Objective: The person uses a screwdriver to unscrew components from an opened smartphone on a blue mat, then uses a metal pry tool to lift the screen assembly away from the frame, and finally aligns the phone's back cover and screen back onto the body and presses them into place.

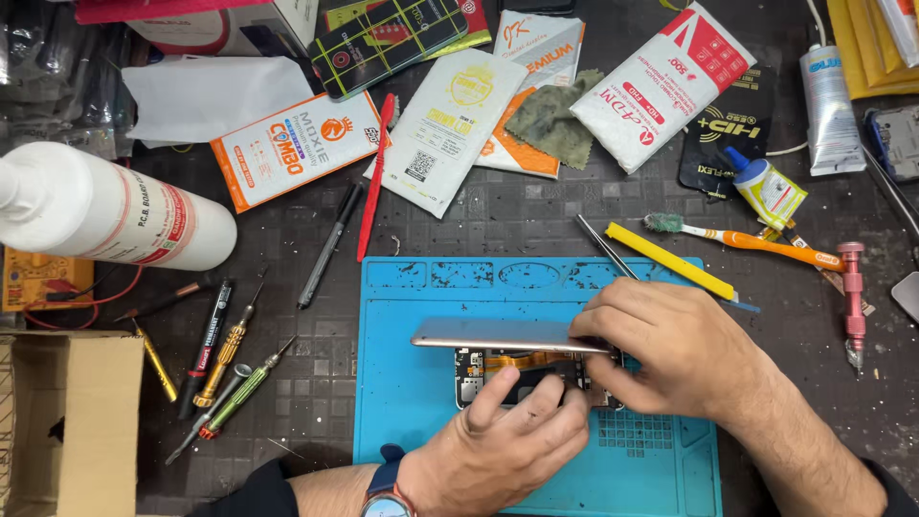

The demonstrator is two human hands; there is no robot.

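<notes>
I see the opened phone (pixel 522 369) lying on the blue mat (pixel 412 316), its silver panel (pixel 498 335) lifted edge-on. Right hand (pixel 670 349) pinches the panel's end; left hand (pixel 507 440) presses fingers on the body. Screwdrivers (pixel 230 369) lie left.

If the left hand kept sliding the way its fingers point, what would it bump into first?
The left hand points up and right, fingers already on the opened phone. Going on, it would probably meet the right hand, which grips the raised back cover just beyond. Depth is hard to judge.
</notes>
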